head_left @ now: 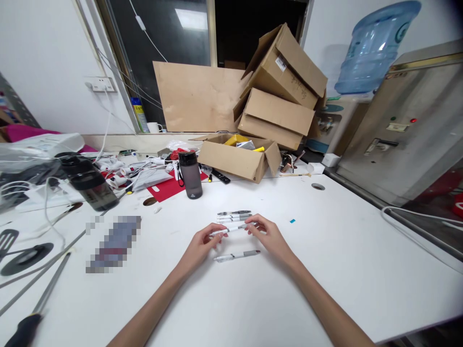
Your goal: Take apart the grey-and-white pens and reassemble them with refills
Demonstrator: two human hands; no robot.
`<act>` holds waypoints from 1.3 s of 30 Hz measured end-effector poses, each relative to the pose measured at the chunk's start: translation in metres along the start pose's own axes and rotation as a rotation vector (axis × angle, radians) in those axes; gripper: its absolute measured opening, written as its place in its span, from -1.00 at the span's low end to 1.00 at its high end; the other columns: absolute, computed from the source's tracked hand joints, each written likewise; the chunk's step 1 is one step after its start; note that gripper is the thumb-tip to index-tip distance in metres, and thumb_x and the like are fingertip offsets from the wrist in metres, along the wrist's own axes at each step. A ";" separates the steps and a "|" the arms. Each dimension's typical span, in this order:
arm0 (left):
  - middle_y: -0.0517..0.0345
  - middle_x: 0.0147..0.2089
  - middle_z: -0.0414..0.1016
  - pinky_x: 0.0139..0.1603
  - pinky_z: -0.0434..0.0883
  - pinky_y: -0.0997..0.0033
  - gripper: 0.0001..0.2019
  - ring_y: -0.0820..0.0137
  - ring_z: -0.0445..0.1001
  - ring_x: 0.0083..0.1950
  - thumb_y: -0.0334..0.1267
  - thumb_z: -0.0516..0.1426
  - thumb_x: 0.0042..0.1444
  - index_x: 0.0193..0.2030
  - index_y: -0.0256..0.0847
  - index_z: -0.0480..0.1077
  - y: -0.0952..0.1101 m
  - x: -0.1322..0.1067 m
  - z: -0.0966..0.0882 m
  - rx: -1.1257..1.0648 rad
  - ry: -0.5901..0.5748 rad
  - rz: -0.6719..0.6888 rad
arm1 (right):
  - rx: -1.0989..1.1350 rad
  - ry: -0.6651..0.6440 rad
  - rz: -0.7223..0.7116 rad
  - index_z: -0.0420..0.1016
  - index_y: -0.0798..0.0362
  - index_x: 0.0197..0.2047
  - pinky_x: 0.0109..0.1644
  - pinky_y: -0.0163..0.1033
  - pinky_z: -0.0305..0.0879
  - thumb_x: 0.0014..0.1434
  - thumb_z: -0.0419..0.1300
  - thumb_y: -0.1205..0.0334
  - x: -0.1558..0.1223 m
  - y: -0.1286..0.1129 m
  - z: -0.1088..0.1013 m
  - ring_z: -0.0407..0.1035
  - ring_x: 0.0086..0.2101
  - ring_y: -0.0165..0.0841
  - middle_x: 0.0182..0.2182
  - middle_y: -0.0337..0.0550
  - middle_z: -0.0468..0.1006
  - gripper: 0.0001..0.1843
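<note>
My left hand (208, 239) and my right hand (264, 232) are closed on the two ends of one white-and-grey pen (234, 229), held roughly level just over the white table. Beyond it a dark-and-clear pen (234, 212) lies sideways, with white-and-grey pens (231, 218) close beside it, partly covered by my right fingertips. Nearer to me, another white-and-grey pen (237, 256) rests alone on the table, its grey end pointing right. All the pens lie nearly parallel.
A dark bottle (190, 176) and an open cardboard box (231, 159) stand behind the pens. To the left are another bottle (88, 183), cables, a blurred-out flat object (115, 246) and a screwdriver (50, 289). A small blue scrap (292, 221) lies right of my hand.
</note>
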State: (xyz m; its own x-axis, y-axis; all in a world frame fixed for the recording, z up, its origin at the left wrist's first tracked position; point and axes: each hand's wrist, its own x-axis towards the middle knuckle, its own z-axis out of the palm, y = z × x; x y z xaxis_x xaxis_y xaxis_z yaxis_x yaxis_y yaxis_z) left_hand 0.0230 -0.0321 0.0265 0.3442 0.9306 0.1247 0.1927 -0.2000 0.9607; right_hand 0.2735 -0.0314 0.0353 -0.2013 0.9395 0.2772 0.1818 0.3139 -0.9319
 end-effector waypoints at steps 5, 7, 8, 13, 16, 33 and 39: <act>0.05 -0.08 0.59 -0.19 0.44 0.42 -0.70 0.32 0.47 -0.19 -0.07 0.15 0.29 0.04 -0.17 0.48 -0.001 0.000 0.000 -0.001 -0.002 -0.006 | -0.013 -0.016 -0.005 0.52 -0.01 -0.11 -0.07 -0.16 0.37 0.30 0.18 0.05 -0.001 -0.001 0.000 0.48 -0.24 -0.30 -0.22 -0.17 0.57 -0.78; 0.06 -0.08 0.59 -0.19 0.44 0.42 -0.71 0.32 0.47 -0.18 -0.07 0.15 0.29 0.03 -0.17 0.49 -0.001 0.000 0.000 0.001 0.001 -0.004 | -0.016 -0.023 0.000 0.51 -0.01 -0.12 -0.07 -0.16 0.37 0.30 0.18 0.04 -0.001 -0.001 0.001 0.48 -0.24 -0.29 -0.24 -0.18 0.56 -0.77; 0.06 -0.08 0.59 -0.19 0.44 0.43 -0.71 0.32 0.48 -0.18 -0.07 0.15 0.28 0.03 -0.17 0.49 0.000 0.000 0.000 0.004 0.003 -0.001 | -0.018 -0.029 0.002 0.51 -0.02 -0.11 -0.07 -0.17 0.37 0.30 0.17 0.03 -0.001 -0.002 0.001 0.48 -0.23 -0.29 -0.24 -0.18 0.56 -0.77; 0.08 -0.06 0.58 -0.19 0.42 0.44 -0.72 0.33 0.48 -0.19 -0.08 0.16 0.27 0.01 -0.16 0.50 0.000 0.000 0.001 0.022 -0.005 0.002 | -0.023 -0.039 0.027 0.51 -0.01 -0.11 -0.13 -0.21 0.33 0.31 0.16 0.00 -0.003 -0.007 0.001 0.47 -0.24 -0.30 -0.30 -0.20 0.56 -0.74; 0.07 -0.05 0.57 -0.20 0.40 0.43 -0.72 0.35 0.47 -0.22 -0.07 0.15 0.27 0.01 -0.17 0.51 -0.001 0.000 0.002 0.043 -0.008 0.003 | -0.039 -0.041 0.063 0.50 0.00 -0.12 -0.28 -0.27 0.24 0.34 0.12 -0.05 -0.005 -0.008 0.002 0.36 -0.41 -0.36 -0.48 -0.29 0.46 -0.70; 0.09 -0.11 0.62 -0.18 0.37 0.44 -0.70 0.35 0.48 -0.23 -0.05 0.18 0.25 -0.01 -0.16 0.55 0.001 0.000 0.000 0.034 0.010 -0.025 | 0.010 -0.123 0.176 0.45 0.03 -0.04 -0.42 -0.30 0.06 0.36 -0.02 -0.02 -0.005 -0.003 -0.001 0.10 -0.58 -0.41 -0.64 -0.38 0.28 -0.64; 0.08 -0.14 0.61 -0.16 0.36 0.42 -0.69 0.33 0.48 -0.23 -0.04 0.18 0.25 0.00 -0.18 0.55 0.000 0.000 0.000 0.029 0.003 -0.037 | 0.006 -0.127 0.077 0.46 0.00 -0.05 -0.37 -0.31 0.05 0.30 0.08 0.08 -0.005 -0.003 0.000 0.10 -0.51 -0.42 -0.55 -0.37 0.25 -0.74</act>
State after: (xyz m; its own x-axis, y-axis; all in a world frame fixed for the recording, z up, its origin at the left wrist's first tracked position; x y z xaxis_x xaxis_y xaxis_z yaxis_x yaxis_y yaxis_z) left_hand 0.0228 -0.0323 0.0261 0.3336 0.9384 0.0904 0.2313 -0.1744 0.9571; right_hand 0.2740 -0.0368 0.0370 -0.3077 0.9355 0.1737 0.1957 0.2409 -0.9506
